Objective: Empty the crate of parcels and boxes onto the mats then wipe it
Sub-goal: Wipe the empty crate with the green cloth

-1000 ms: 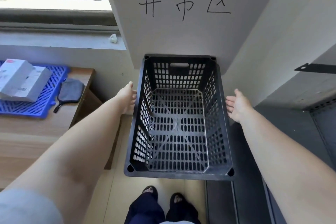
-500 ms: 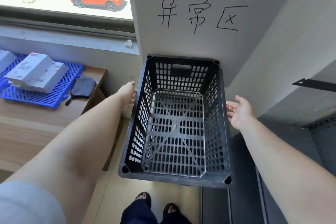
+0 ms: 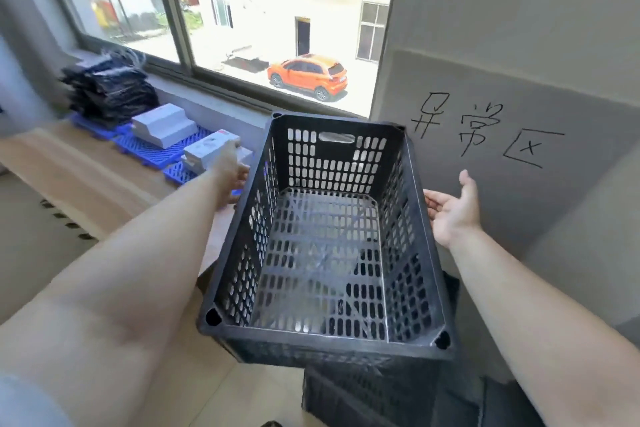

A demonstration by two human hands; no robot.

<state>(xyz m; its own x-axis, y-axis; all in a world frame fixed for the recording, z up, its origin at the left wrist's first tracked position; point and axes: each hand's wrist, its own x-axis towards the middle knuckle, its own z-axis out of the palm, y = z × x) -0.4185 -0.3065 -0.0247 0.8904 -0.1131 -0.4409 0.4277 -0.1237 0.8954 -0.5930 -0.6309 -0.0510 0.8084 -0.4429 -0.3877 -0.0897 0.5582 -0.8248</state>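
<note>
The black perforated crate [image 3: 325, 341] is empty and held up in the air between my two hands. My left hand [image 3: 229, 174] presses on the outside of its left wall, the fingers partly hidden behind the rim. My right hand [image 3: 454, 215] presses on the right wall, palm open and thumb pointing up. On the wooden table to the left lie blue mats [image 3: 173, 170]. They carry white boxes [image 3: 162, 126] and a stack of black parcels [image 3: 107, 90].
The wooden table [image 3: 86, 180] runs along the window [image 3: 242, 10] on the left. A grey wall with black handwriting [image 3: 485, 135] stands right behind the crate. Another black crate [image 3: 363, 395] sits low under the held one.
The crate has risen between both hands and my view has swung up and left. The window, further mats and the black parcels have come into sight.
</note>
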